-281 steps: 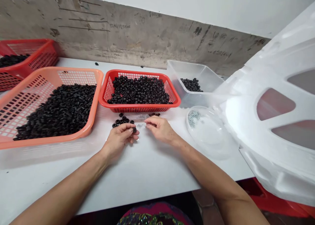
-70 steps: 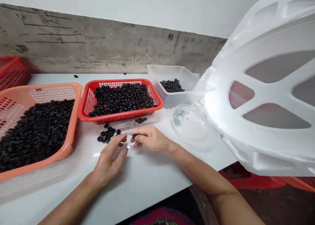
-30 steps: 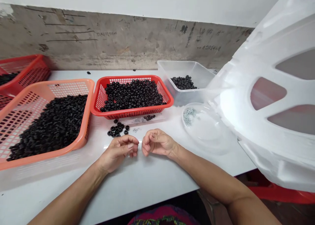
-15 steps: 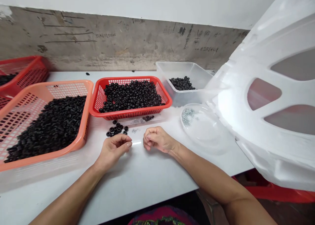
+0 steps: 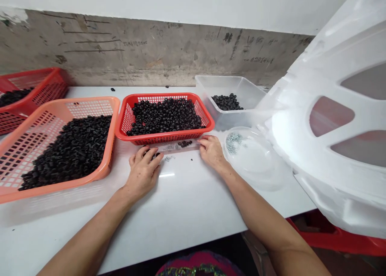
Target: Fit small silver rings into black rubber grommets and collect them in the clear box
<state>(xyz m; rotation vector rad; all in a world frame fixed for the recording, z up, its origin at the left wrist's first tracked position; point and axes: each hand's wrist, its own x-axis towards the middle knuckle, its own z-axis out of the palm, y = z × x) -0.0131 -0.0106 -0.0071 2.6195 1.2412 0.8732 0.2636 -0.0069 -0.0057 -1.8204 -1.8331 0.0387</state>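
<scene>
My left hand (image 5: 143,169) lies over the small pile of black rings (image 5: 157,154) on the white table, fingers spread, covering most of them. My right hand (image 5: 211,150) is near the front right corner of the red basket (image 5: 165,137), its fingers bent together; whether anything is between them is too small to tell. A few small dark pieces (image 5: 185,143) lie in front of the basket, between my hands. Tiny silvery parts (image 5: 169,158) are scattered just right of my left fingertips. Black rings fill much of the red basket.
An orange basket (image 5: 105,163) of black parts stands left, with another red basket (image 5: 48,91) behind it. A clear bin (image 5: 241,118) and a round clear dish (image 5: 256,155) with silvery bits are right. A large white moulded piece (image 5: 319,147) overhangs the table's right side.
My left hand has moved forward onto the black rings and spread its fingers. My right hand has moved forward and right, towards the red basket's corner. The view has shifted slightly.
</scene>
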